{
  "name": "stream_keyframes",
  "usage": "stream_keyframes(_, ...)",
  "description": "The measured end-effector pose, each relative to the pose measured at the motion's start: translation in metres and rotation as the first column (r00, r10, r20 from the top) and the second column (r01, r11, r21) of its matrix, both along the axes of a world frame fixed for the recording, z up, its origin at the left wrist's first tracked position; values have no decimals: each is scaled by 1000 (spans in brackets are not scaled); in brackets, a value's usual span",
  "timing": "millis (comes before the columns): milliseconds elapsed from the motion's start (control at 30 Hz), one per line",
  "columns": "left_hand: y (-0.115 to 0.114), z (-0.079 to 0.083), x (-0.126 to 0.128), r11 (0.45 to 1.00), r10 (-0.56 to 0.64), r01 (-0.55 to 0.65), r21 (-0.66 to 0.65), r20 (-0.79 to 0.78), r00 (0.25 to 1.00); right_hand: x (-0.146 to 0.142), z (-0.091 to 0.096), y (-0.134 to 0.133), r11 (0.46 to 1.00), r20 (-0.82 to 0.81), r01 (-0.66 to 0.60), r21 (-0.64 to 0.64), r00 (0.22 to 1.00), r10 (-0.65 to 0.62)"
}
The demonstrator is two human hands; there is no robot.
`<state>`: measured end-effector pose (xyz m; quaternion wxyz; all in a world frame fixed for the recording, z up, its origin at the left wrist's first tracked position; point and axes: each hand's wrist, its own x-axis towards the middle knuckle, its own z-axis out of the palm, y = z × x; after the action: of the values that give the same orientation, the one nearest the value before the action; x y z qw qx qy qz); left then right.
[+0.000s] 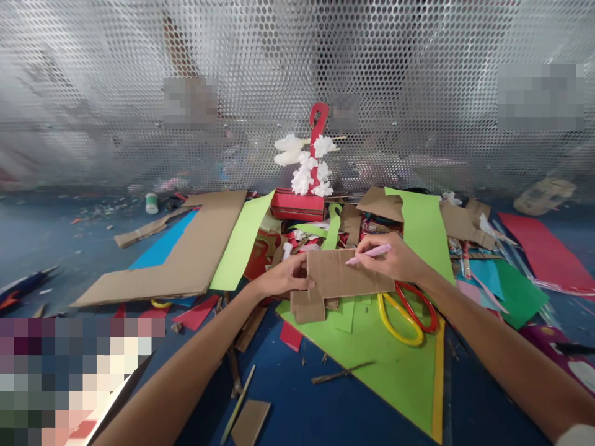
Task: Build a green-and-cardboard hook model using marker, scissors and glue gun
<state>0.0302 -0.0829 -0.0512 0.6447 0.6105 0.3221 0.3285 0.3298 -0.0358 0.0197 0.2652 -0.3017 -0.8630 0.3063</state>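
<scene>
My left hand [288,274] grips the left edge of a rectangular piece of brown cardboard [332,280], thumb and fingers closed on it. In my right hand [388,254] is a pink pen [372,253], its tip pointing left at the cardboard's surface near the upper middle. A smaller cardboard piece [307,308] lies just below the left hand. Scissors with one yellow and one red handle [403,319] stick out from beneath the cardboard's lower right; their blades are hidden. Under these lies a green sheet [400,378] with a yellow edge.
Behind my hands stands a red box [297,204] bearing a red hooked strip [318,124] with white crumpled puffs. An L-shaped cardboard [186,260] lies left, a red sheet [546,254] right. Paper scraps cover the blue surface [288,396]. A perforated metal panel [251,80] rises behind.
</scene>
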Motion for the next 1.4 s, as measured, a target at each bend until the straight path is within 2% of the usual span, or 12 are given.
stream_keyframes(333,0,4,1,1000,23,-23,-3,-21,1000,0,2,-1,1000,23,-21,18,1000,20)
stream_keyframes(467,0,1,0,998,57,-57,-36,1,998,2,8,-3,999,-66,12,45,998,-9)
stream_keyframes(567,0,-4,0,988,145,-138,-72,106,984,3,9,-2,978,-151,131,160,983,-107)
stream_keyframes(633,-1,-4,2,974,222,-207,-95,199,954,3,7,2,951,-204,250,181,956,-212)
stream_keyframes(700,-2,-1,6,954,298,-276,-116,268,916,3,2,7,937,-290,340,78,907,-305)
stream_keyframes(767,-3,3,11,935,355,-334,-121,304,884,1,-4,11,935,-409,332,-127,841,-354)
stream_keyframes(867,-4,5,19,927,372,-366,-77,290,882,-9,-14,12,903,-539,130,-409,764,-354)
stream_keyframes(967,-6,3,27,945,324,-325,-28,196,925,-22,-21,6,836,-581,5,-548,717,-385)
stream_keyframes(1067,-8,3,32,966,255,-258,18,99,962,-30,-23,0,793,-555,40,-608,693,-460)
stream_keyframes(1167,-11,6,30,969,244,-246,34,47,969,-31,-24,-1,788,-513,129,-602,694,-505)
stream_keyframes(1300,-9,7,24,981,193,-190,-35,144,971,-27,-29,4,799,-487,179,-575,710,-509)
stream_keyframes(1400,-6,2,23,970,229,-204,-130,224,947,-25,-36,8,847,-464,172,-504,773,-433)
